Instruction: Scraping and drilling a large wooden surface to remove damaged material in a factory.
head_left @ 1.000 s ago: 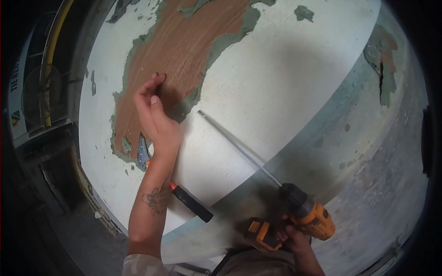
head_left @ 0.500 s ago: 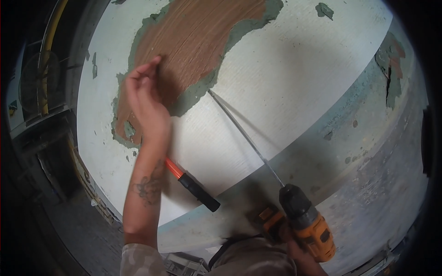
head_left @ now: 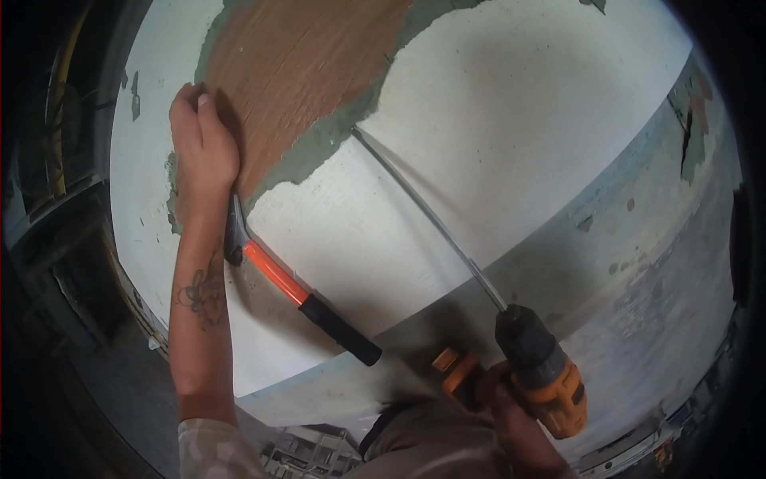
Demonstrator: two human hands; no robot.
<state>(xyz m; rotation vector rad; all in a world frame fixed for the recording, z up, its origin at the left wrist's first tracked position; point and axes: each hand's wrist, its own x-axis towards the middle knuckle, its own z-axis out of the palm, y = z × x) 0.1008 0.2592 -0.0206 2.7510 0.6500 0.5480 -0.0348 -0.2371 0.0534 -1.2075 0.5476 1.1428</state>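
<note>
We note a white-painted wall [head_left: 511, 144] filling most of the view, with a large patch of bare brown surface [head_left: 303, 72] at the top, edged in grey-green plaster [head_left: 319, 156]. A cordless drill [head_left: 542, 371], orange and black, sits at lower right; its long thin bit [head_left: 423, 211] runs up and left, the tip meeting the wall at the plaster edge. Our right hand [head_left: 495, 399] is wrapped firmly round the drill's grip. A hammer [head_left: 299, 291] with an orange and black handle lies against the wall, its head just beside our left wrist. Our left hand [head_left: 203, 148] rests flat and open-palmed, fingers together, on the brown patch's left edge, gripping nothing.
</note>
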